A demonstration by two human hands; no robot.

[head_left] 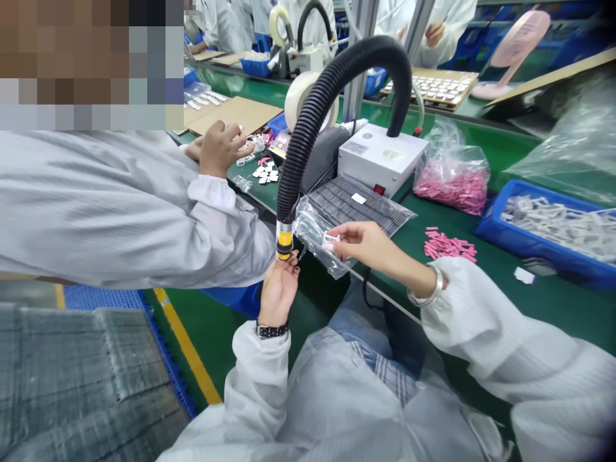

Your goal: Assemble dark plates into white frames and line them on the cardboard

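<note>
My left hand (280, 287) is raised palm up, just under the yellow-banded tip of a black corrugated hose (312, 109). Its fingers are curled together at the tip; whatever they hold is hidden. Between the thumb and fingers of my right hand (368, 249) is a small white plastic part (332, 238), above a clear plastic bag (315, 234) at the table edge. The hose arches up from a white machine box (380, 157). In front of that box lies a dark ribbed mat (359, 204) with a small white piece on it.
Loose pink strips (450, 246) lie right of my right hand, with a bag of pink strips (452, 176) behind. A blue bin (543, 247) holds white plastic parts. At left, a co-worker's arm (144, 212) reaches across beside the hose. A tape roll (298, 102) stands behind it.
</note>
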